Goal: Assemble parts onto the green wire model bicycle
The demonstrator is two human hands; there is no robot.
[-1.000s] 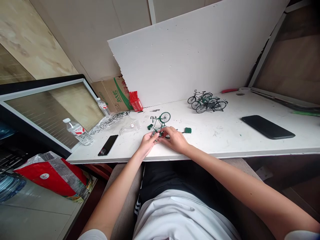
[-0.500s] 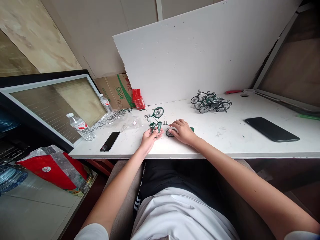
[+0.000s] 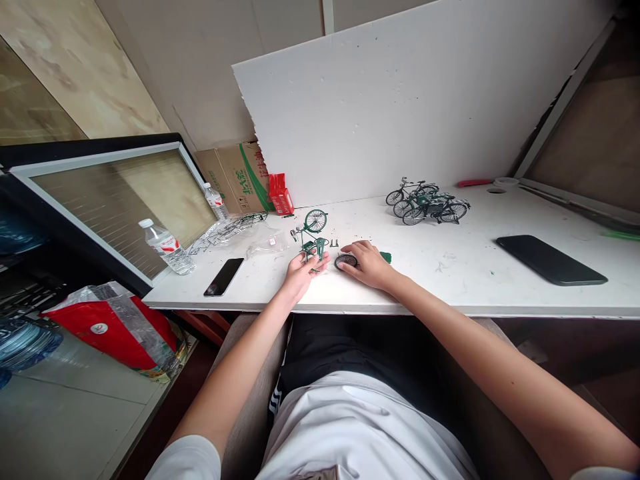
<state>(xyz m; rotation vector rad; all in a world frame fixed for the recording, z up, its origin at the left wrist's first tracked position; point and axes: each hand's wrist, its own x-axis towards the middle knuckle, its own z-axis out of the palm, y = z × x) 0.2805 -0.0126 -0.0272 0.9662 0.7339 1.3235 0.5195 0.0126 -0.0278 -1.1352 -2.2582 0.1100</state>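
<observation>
A: What is hard to make out at the hands?

B: The left hand [image 3: 301, 271] is half open, palm turned up, its fingertips against the near end of the small green metal model bicycle frame [image 3: 313, 245]. Whether they pinch it or only touch it is too small to tell. The right hand [image 3: 369, 264] lies palm down with fingers loosely spread, tips resting on a loose black model wheel [image 3: 345, 261]. Part of that wheel is covered by the fingers. A small green plastic part [image 3: 386, 257] peeks out just behind the right hand, half hidden.

A: And the surface?

B: A white, scuffed tabletop [image 3: 450, 280] fills the middle of the frame. A small black phone [image 3: 223, 277] lies left of the hands, and a larger black flat device [image 3: 552, 260] lies at the right. A cluster of finished green and black model bicycles [image 3: 427, 205] stands upper right of the hands, well apart from them. A big white foam board [image 3: 400, 107] leans behind the table. A clear plastic water bottle with a red label [image 3: 167, 246] stands at the table's left edge. The lower left shows a floor and a red plastic-wrapped bag [image 3: 107, 327].

A: Which way does the frame point?

B: Its long axis runs almost straight up the picture, away from the person. The spoked front wheel [image 3: 315, 220] is at the far end, towards the foam board, and the near end is at the left fingertips.
</observation>
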